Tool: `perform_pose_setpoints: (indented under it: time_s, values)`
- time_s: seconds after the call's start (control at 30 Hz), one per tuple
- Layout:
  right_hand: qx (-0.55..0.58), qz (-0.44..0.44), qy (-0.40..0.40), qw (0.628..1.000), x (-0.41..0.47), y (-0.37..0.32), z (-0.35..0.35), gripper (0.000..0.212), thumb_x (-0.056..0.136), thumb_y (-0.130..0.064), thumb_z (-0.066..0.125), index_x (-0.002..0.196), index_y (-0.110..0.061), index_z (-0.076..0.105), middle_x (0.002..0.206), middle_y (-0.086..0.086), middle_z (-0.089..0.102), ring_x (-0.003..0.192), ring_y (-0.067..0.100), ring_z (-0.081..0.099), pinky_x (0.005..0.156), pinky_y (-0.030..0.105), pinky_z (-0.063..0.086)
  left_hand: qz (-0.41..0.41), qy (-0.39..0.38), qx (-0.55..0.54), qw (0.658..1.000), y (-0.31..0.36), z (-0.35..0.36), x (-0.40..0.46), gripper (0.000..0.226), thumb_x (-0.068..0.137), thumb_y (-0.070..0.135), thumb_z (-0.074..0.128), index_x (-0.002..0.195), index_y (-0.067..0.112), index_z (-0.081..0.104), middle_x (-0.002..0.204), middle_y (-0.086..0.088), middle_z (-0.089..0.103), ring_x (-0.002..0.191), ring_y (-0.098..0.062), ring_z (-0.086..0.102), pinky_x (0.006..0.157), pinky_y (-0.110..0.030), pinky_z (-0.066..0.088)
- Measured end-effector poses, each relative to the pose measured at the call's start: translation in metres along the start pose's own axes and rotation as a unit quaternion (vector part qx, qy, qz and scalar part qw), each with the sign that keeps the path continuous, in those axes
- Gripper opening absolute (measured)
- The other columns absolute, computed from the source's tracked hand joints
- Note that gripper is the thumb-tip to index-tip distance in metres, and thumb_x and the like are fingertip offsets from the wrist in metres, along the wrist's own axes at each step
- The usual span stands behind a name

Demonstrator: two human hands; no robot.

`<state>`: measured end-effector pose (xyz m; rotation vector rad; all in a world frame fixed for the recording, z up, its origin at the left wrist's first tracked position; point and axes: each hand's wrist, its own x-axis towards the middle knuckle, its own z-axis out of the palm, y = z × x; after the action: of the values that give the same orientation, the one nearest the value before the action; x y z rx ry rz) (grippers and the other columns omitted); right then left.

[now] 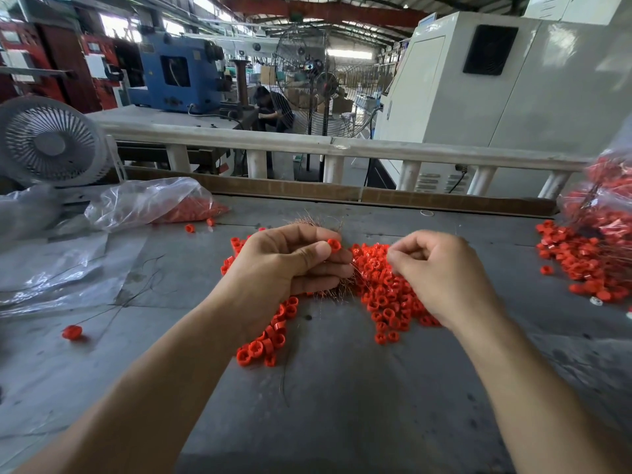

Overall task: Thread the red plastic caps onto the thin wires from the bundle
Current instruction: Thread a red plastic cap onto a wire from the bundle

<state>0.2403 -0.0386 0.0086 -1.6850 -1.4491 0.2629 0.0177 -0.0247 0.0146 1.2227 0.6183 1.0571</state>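
Workshop hall, grey desk point(342, 405) in the foreground, fans and machines behind.

Stock, unthreaded: loose pile of red caps point(386, 285) at the desk's middle, under and between both hands; more caps in a clear bag point(154, 203) at far left. By this showing, much is left to do.

Stock, apparently finished: heap of caps on wires point(588, 258) at the right edge, partly in a bag. One cap with wire point(72, 332) lies apart at near left.

Bundle of thin wires point(338, 285): coppery strands showing beneath the left hand point(287, 265); whether its lower fingers hold it, cannot tell.

Cap in hand point(334, 244): pinched between left thumb and forefinger, raised above the pile.

Right hand point(441, 271): fingers curled, tips close together just beside the held cap, seemingly pinching a wire too fine to make out. Judged step: feeding wire into this cap.
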Motion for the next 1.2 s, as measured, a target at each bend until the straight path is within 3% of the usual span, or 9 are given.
perform_pose_setpoints:
  time_s: [0.13, 0.27, 0.43, 0.67, 0.93, 1.2]
  values:
    - [-0.112, 0.046, -0.101, 0.988, 0.0, 0.007, -0.006, 0.021, 0.078, -0.032, 0.086, 0.071, -0.046, 0.072, 0.063, -0.012, 0.07, 0.063, 0.01, 0.068, 0.064, 0.034, 0.056, -0.009, -0.001, -0.003, 1.0, 0.0, 0.0, 0.0, 0.026, 0.085, 0.013, 0.063, 0.109, 0.002, 0.067, 0.105, -0.021, 0.076, 0.096, -0.029, 0.076, 0.074, -0.029, 0.063]
    - [-0.166, 0.076, -0.165, 0.969, -0.003, 0.003, -0.004, 0.018, 0.077, -0.033, 0.088, 0.066, -0.034, 0.073, 0.067, -0.01, 0.072, 0.066, 0.014, 0.07, 0.057, 0.031, 0.052, -0.012, 0.001, -0.004, 1.0, 0.001, 0.0, -0.001, 0.028, 0.085, 0.014, 0.064, 0.11, 0.001, 0.067, 0.106, -0.022, 0.076, 0.096, -0.029, 0.076, 0.074, -0.029, 0.063]
    - [-0.189, 0.087, -0.185, 0.96, -0.007, -0.002, -0.005, 0.02, 0.073, -0.036, 0.091, 0.065, -0.029, 0.074, 0.068, -0.01, 0.072, 0.069, 0.009, 0.067, 0.056, 0.027, 0.046, -0.013, -0.001, -0.001, 1.0, 0.0, 0.0, -0.001, 0.027, 0.085, 0.014, 0.065, 0.109, 0.002, 0.068, 0.106, -0.022, 0.075, 0.097, -0.03, 0.076, 0.073, -0.029, 0.062]
    - [-0.203, 0.085, -0.174, 0.96, -0.009, -0.004, 0.0, 0.021, 0.076, -0.037, 0.088, 0.065, -0.028, 0.072, 0.067, -0.01, 0.072, 0.07, 0.009, 0.068, 0.067, 0.032, 0.056, -0.01, -0.001, 0.001, 1.0, 0.0, 0.0, -0.001, 0.027, 0.086, 0.014, 0.065, 0.109, 0.002, 0.068, 0.106, -0.022, 0.075, 0.096, -0.031, 0.076, 0.072, -0.028, 0.062]
    - [-0.204, 0.101, -0.234, 0.945, -0.009, -0.009, -0.013, 0.019, 0.071, -0.031, 0.093, 0.068, -0.025, 0.075, 0.071, -0.01, 0.071, 0.075, 0.008, 0.064, 0.059, 0.028, 0.042, -0.01, 0.0, 0.005, 1.0, 0.0, 0.0, -0.001, 0.029, 0.084, 0.015, 0.066, 0.11, 0.001, 0.068, 0.105, -0.022, 0.076, 0.096, -0.031, 0.076, 0.073, -0.029, 0.063]
    - [-0.22, 0.087, -0.237, 0.942, -0.011, -0.008, -0.009, 0.019, 0.074, -0.028, 0.091, 0.066, -0.026, 0.074, 0.072, -0.01, 0.071, 0.076, 0.007, 0.064, 0.068, 0.029, 0.051, -0.011, 0.003, 0.013, 1.0, 0.0, 0.001, -0.001, 0.023, 0.089, 0.011, 0.063, 0.11, 0.001, 0.068, 0.105, -0.022, 0.075, 0.097, -0.032, 0.076, 0.074, -0.03, 0.063]
